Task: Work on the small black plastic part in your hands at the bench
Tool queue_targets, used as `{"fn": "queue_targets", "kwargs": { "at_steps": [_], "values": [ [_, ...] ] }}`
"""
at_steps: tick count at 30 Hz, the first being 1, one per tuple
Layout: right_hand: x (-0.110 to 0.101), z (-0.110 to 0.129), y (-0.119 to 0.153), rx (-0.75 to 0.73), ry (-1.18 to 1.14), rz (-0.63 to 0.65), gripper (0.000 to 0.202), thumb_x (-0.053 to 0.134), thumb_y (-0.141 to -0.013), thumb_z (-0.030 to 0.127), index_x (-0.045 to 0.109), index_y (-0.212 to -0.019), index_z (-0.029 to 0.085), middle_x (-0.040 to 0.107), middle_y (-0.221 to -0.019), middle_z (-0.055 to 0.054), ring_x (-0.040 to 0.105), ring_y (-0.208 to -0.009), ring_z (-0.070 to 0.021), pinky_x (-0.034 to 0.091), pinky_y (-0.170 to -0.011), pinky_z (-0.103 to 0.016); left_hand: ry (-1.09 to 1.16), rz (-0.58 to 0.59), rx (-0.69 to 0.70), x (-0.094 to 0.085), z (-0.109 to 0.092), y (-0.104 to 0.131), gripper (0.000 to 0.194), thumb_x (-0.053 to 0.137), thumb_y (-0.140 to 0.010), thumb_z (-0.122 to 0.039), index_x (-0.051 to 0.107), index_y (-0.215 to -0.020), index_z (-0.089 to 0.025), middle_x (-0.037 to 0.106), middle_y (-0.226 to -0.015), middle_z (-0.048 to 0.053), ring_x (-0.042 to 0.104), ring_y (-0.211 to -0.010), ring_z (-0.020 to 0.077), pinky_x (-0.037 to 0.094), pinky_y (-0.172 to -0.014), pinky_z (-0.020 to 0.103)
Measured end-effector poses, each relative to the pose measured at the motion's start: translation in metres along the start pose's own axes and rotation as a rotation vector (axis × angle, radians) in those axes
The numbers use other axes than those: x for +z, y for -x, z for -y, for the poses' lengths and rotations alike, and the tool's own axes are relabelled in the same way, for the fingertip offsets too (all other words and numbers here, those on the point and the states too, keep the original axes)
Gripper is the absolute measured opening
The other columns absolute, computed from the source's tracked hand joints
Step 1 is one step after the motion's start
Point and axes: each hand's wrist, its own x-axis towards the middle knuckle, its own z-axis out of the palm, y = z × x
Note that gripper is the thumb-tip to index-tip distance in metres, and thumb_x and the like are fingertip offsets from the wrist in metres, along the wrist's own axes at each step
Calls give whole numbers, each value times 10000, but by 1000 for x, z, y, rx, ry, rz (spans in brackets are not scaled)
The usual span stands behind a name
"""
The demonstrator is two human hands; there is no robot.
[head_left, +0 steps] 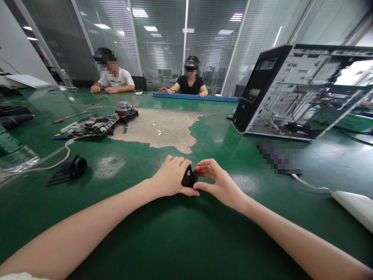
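Observation:
Above the green table, straight in front of me, is a small black camera-like device (187, 177) with a round front end facing right. My left hand (171, 175) is closed around its body from the left, palm over the back and thumb beneath. From the right, my right hand (218, 182) has its fingers and thumb curled about the round end. The fingertips appear to touch it. Much of the device is hidden by my fingers.
A circuit board (90, 126) and a cooling fan (126, 111) lie far left. Nearer is a black part with a round end (76, 166), beside a clear plastic bottle (17, 153). An opened computer case (271, 93) stands right. Two people (190, 83) sit across the table.

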Motion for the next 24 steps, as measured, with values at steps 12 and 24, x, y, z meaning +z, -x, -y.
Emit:
{"fn": "queue_targets", "kwargs": {
  "at_steps": [12,24],
  "values": [
    [14,-6,2,53,-160,0,205,627,-721,193,505,-886,200,590,-909,-14,601,-904,-168,480,-873,-381,-23,-15,14,1,-2,-1,722,513,-565,-738,481,-968,-140,540,-880,72,498,-813,242,298,-725,359],
    [14,-9,1,48,-165,9,238,624,-729,226,490,-926,210,583,-889,-8,602,-868,-158,504,-819,-350,-8,-9,12,1,-1,-1,731,505,-557,-751,482,-961,-143,543,-884,75,500,-816,244,297,-727,357]
  ]
}}
